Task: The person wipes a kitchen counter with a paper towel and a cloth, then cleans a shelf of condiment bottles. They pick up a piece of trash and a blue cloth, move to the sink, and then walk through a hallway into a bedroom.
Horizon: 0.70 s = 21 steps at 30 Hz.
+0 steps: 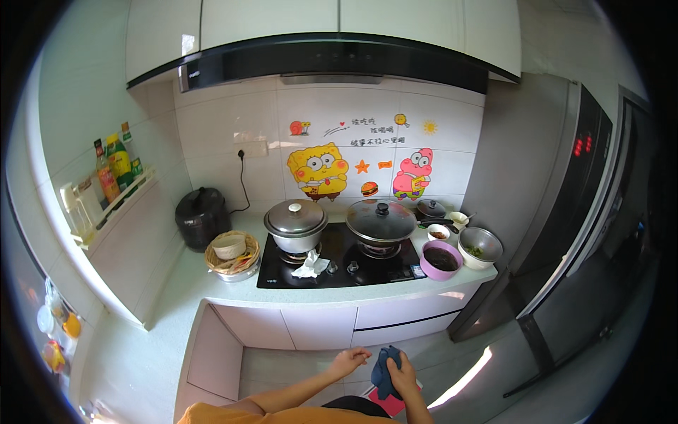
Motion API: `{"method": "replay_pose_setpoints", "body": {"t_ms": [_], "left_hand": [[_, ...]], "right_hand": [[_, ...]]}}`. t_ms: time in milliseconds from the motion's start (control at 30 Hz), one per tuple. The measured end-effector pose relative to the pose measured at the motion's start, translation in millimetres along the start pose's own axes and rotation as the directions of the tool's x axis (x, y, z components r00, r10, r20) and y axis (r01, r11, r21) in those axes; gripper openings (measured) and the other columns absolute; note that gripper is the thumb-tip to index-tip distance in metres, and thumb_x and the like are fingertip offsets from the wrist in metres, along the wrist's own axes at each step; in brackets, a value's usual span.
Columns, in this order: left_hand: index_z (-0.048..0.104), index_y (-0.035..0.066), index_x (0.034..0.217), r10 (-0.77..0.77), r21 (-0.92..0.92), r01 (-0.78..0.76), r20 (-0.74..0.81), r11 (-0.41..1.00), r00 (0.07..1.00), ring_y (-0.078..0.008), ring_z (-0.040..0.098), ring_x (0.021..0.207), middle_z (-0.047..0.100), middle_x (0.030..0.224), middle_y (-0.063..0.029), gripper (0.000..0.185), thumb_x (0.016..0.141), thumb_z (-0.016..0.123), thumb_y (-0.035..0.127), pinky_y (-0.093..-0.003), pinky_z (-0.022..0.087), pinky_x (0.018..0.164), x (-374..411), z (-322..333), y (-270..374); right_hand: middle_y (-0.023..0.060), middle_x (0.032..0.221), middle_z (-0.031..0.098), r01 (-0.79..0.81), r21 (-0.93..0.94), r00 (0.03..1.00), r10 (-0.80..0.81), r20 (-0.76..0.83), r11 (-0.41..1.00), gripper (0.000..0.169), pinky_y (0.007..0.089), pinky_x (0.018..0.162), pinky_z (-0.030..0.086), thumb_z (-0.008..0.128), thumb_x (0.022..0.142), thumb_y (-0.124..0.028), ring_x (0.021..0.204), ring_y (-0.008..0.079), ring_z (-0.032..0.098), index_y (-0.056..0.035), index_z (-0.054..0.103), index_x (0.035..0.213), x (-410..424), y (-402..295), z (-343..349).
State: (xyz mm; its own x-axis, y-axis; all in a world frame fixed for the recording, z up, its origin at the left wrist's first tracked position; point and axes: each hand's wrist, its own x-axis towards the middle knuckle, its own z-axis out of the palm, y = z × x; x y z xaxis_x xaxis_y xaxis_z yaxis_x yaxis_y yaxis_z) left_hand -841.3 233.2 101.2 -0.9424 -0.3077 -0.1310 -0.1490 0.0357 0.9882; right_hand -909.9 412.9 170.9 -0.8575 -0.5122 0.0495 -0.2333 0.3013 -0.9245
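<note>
A dark blue cloth (384,372) hangs bunched in my right hand (403,375), low in front of my body. Just left of it is my left hand (349,362), its fingers curled in with nothing visible in them and a small gap to the cloth. Both hands are below the counter's front edge. Beyond them lies a black glass gas hob (339,278). It bears a lidded silver pot (297,241) on the left burner and a wok with a glass lid (380,225) on the right one. A crumpled white tissue (311,265) rests by the left burner.
Right of the hob stand a purple bowl (440,273) with dark contents and a metal bowl (482,241) with greens. To the left are a wicker basket (216,261) and a black electric cooker (201,222). A fridge (522,180) bounds the right side; a range hood (328,61) overhangs the hob.
</note>
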Motion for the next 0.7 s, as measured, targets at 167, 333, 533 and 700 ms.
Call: {"method": "replay_pose_setpoints", "body": {"t_ms": [167,333,533,700], "left_hand": [[0.06,0.003,0.104,0.028,-0.036,-0.031,-0.102,0.999,0.994,-0.0125,0.061,0.083,0.064,0.094,-0.0076,0.023,0.087,0.051,0.017,-0.0261,0.047,0.074,-10.2,-36.0,20.2],[0.06,0.003,0.105,0.022,-0.073,-0.048,-0.325,0.996,0.945,-0.0117,0.061,0.085,0.064,0.095,-0.0068,0.024,0.087,0.052,0.018,-0.026,0.046,0.076,-13.5,-68.9,3.5],[0.06,0.002,0.103,-0.053,-0.226,-0.035,-0.372,0.973,0.927,-0.0135,0.062,0.084,0.064,0.093,-0.0084,0.025,0.087,0.053,0.018,-0.026,0.047,0.076,-9.0,-70.6,-16.7],[0.06,0.001,0.103,-0.069,-0.159,0.009,-0.372,0.987,0.926,-0.0147,0.062,0.084,0.064,0.092,-0.0082,0.025,0.086,0.053,0.018,-0.0257,0.047,0.075,11.2,-72.1,-3.9]], "right_hand": [[0.0208,0.096,0.062,-0.008,-0.046,0.983,0.016,0.181,0.999,0.046,0.036,0.08,0.046,0.059,0.082,-0.033,0.092,0.032,0.061,-0.0029,0.05,0.115,28.9,0.7,27.5],[0.0207,0.098,0.062,0.117,-0.071,0.963,-0.096,0.252,0.991,0.047,0.0363,0.083,0.045,0.059,0.082,-0.035,0.095,0.0315,0.06,-0.0032,0.051,0.115,52.1,-5.5,53.3],[0.0229,0.105,0.059,0.2,-0.056,0.938,-0.175,0.299,0.978,0.048,0.037,0.086,0.043,0.055,0.085,-0.037,0.101,0.0343,0.056,-0.003,0.047,0.119,86.3,-22.2,73.4],[0.0215,0.109,0.057,0.103,-0.028,0.975,-0.096,0.199,0.994,0.046,0.0364,0.089,0.04,0.044,0.091,-0.036,0.102,0.0309,0.055,-0.0011,0.045,0.12,106.1,-23.4,70.4]]}}
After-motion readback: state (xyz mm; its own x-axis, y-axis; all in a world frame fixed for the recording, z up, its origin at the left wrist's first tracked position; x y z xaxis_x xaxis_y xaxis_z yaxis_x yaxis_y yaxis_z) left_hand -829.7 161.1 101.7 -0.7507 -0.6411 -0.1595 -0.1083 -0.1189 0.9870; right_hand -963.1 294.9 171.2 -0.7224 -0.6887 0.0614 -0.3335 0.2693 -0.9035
